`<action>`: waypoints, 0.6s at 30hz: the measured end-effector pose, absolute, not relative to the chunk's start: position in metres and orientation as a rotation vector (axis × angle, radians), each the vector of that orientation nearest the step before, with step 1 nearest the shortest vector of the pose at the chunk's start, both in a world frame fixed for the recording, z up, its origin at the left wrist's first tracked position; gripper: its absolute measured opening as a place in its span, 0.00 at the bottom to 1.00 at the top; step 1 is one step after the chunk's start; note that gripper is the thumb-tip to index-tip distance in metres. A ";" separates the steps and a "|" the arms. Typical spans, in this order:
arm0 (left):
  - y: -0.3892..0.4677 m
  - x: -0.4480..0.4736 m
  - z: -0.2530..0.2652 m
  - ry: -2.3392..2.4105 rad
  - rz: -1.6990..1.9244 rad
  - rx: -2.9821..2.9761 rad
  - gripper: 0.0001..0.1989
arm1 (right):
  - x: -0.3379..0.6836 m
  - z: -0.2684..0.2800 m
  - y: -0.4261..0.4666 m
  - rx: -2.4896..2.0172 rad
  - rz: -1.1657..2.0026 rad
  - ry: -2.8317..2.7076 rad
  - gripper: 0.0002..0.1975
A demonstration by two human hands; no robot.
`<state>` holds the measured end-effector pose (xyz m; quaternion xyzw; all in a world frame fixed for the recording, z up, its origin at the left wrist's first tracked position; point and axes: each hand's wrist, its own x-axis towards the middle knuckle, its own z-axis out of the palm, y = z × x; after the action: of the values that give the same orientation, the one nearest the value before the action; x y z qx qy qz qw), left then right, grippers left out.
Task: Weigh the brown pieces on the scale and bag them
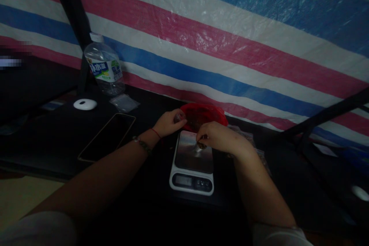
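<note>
A white digital kitchen scale [191,186] with a metal weighing plate lies in front of me. Over the plate, my right hand [217,136] pinches a small, round, brownish-gold piece [201,145], whose kind I cannot make out. Whether the piece touches the plate is unclear. Behind the scale is a red bowl-like container [217,112] with dark contents. My left hand [171,122] is closed at the container's left edge, with something pale and shiny at its fingertips, too dim to name.
To the left lie a dark phone [108,138], a white oval object [85,104] and a clear plastic packet [125,102]. A large clear bottle [105,67] stands behind them. Striped sheeting [201,42] rises along the table's back. Clear packets [245,134] lie beyond my right wrist.
</note>
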<state>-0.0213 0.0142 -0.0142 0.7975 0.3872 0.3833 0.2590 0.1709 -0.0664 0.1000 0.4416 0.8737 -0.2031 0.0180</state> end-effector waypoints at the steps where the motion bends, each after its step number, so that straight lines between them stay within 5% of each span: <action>1: 0.014 -0.021 -0.014 1.046 1.038 2.160 0.15 | 0.171 0.099 -0.066 1.367 -0.630 2.716 0.12; 18: 0.014 -0.021 -0.014 1.035 1.051 2.173 0.15 | 0.177 0.096 -0.056 1.291 -0.780 2.813 0.10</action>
<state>-0.0211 0.0145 -0.0145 0.8002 0.3810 0.3869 0.2548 0.1773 -0.0564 0.0956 0.4042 0.8811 -0.2443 -0.0253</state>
